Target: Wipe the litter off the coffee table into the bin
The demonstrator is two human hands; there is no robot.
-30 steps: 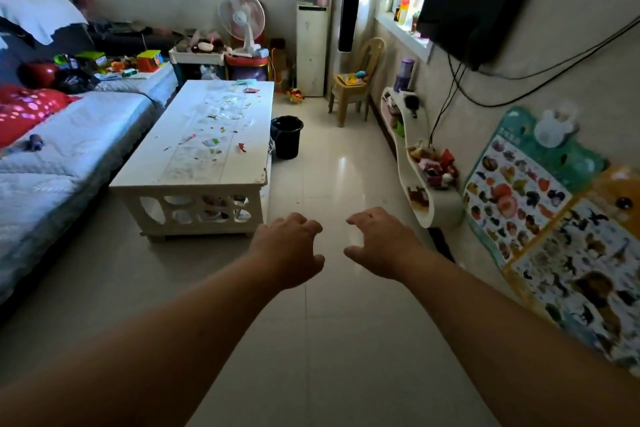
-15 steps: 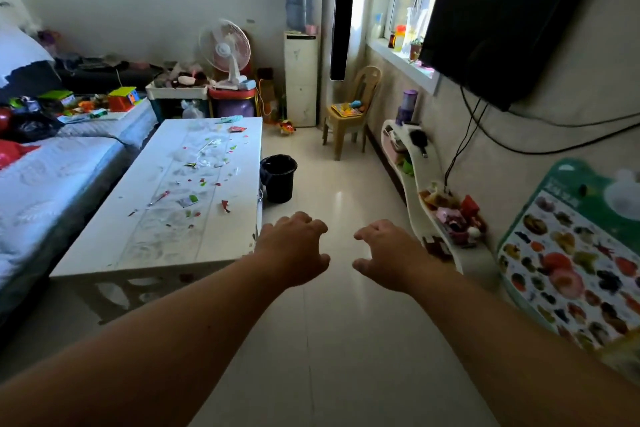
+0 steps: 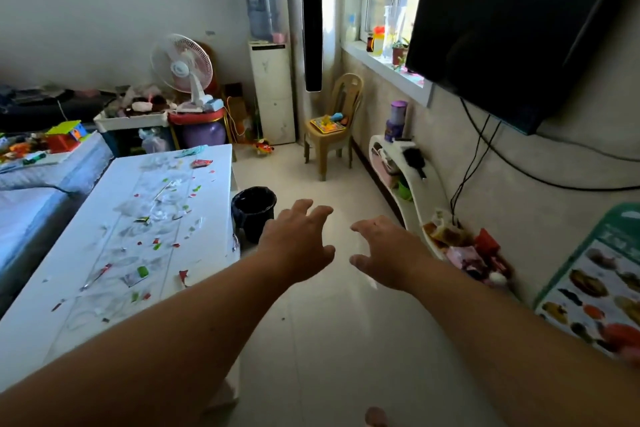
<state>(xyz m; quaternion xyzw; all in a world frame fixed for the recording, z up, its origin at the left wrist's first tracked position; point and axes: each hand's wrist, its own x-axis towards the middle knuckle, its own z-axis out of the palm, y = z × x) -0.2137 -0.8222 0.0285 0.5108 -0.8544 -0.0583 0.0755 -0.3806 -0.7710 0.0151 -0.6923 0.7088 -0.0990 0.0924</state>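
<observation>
A long white coffee table (image 3: 38,315) stands at the left, strewn with litter (image 3: 152,229): small red and green scraps, wrappers and clear plastic bits. A black bin (image 3: 254,211) with a dark liner sits on the floor against the table's right side. My left hand (image 3: 299,244) hovers over the floor just right of the bin, fingers spread, holding nothing. Beside it, my right hand (image 3: 384,253) is also held out with fingers apart and nothing in it. Neither hand touches the table or the bin.
A sofa with a blue cover (image 3: 24,215) runs along the table's left. A low white shelf (image 3: 415,191) with toys lines the right wall under a wall-mounted TV (image 3: 512,24). A small plastic chair (image 3: 334,128), a fan (image 3: 181,69) and a water dispenser (image 3: 272,90) stand at the back.
The view has moved forward along the table's right side; table and bin are now much closer. Both hands stay held out in front, their fingers now more spread.
</observation>
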